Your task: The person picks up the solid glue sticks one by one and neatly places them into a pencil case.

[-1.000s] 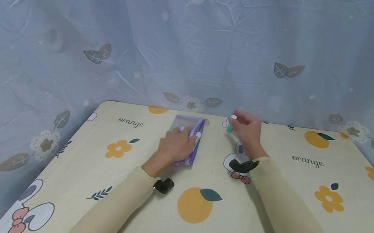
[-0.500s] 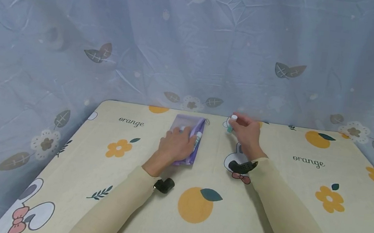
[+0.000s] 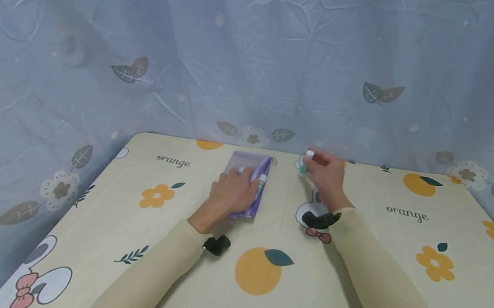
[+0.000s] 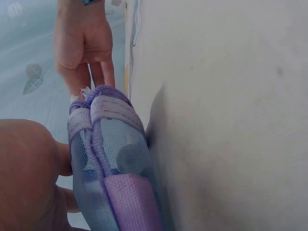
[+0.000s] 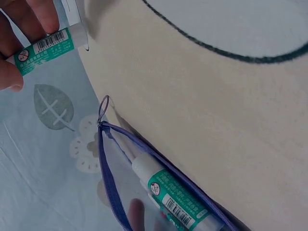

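In the head view my left hand (image 3: pixel 232 192) rests on top of a purple mesh pouch (image 3: pixel 246 160) lying on the table; its fingertips touch the mesh in the left wrist view. The pouch mouth gapes in the right wrist view, between purple edges (image 5: pixel 108 173) that meet at a small loop. Inside lies a glue stick (image 5: pixel 173 192) with a green label, partly covered; another appears beneath it. My right hand (image 3: pixel 328 176), to the right of the pouch, pinches a similar glue stick (image 5: pixel 48 48) between thumb and fingers, white cap up in the head view.
A cream tablecloth (image 3: pixel 303 302) printed with oranges, flowers and rabbits covers the table. Behind and to the left hangs a blue-grey patterned curtain (image 3: pixel 257 63), close to the table's far edge. A dark wrist device (image 3: pixel 216 245) sits on the left wrist.
My right hand has dipped very slightly with the glue stick, whose tilt differs a little. My left hand and the pouch have stayed in place.
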A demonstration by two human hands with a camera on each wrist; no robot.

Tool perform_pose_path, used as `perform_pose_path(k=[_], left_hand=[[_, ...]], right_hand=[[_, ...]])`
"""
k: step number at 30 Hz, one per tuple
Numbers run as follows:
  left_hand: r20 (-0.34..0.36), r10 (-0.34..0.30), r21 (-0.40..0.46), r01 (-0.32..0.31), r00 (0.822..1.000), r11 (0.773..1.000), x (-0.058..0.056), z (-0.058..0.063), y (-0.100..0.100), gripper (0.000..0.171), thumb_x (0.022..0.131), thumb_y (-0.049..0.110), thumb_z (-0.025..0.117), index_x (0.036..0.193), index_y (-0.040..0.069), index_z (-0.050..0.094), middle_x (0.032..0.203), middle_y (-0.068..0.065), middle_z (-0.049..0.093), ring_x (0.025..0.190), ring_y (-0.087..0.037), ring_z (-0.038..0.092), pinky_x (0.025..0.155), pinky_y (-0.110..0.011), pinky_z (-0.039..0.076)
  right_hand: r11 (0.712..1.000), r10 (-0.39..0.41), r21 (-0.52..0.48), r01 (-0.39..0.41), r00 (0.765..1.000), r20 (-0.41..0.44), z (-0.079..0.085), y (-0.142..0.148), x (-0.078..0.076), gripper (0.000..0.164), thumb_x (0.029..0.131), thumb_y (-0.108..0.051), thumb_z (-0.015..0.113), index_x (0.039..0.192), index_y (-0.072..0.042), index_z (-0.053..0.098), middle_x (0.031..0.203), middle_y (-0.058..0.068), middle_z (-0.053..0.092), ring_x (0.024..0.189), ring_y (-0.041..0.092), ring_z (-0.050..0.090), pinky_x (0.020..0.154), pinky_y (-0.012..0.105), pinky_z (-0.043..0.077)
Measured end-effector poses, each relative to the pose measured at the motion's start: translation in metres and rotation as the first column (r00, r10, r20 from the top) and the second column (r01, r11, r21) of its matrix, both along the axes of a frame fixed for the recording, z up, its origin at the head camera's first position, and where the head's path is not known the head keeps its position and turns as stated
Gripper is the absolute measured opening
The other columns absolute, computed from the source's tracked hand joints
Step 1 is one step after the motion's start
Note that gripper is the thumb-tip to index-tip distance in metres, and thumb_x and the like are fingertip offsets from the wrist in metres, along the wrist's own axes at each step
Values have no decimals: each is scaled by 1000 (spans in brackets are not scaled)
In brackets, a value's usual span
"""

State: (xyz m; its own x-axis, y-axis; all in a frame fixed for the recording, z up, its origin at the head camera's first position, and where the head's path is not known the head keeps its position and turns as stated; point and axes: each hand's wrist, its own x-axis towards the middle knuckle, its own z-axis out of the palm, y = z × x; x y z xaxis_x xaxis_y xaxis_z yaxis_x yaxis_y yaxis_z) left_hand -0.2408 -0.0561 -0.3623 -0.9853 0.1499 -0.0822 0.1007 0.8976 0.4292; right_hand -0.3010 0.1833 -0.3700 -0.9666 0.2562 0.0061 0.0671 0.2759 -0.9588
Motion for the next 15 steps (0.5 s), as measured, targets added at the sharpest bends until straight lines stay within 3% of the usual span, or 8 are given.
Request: perform_pose_path(k=[15], left_hand=[[-10,-6,-1,6,1000,1000,0,-1,0,61,113,49,33,165,19,38,161,-23,46,145,-51,46,114,-68,42]], right_hand=[[974,50,-221,-49,999,-2,-2,-11,4,47,104,-16,68,148,-1,60,146,17,62,131,25,65,108,37,56]])
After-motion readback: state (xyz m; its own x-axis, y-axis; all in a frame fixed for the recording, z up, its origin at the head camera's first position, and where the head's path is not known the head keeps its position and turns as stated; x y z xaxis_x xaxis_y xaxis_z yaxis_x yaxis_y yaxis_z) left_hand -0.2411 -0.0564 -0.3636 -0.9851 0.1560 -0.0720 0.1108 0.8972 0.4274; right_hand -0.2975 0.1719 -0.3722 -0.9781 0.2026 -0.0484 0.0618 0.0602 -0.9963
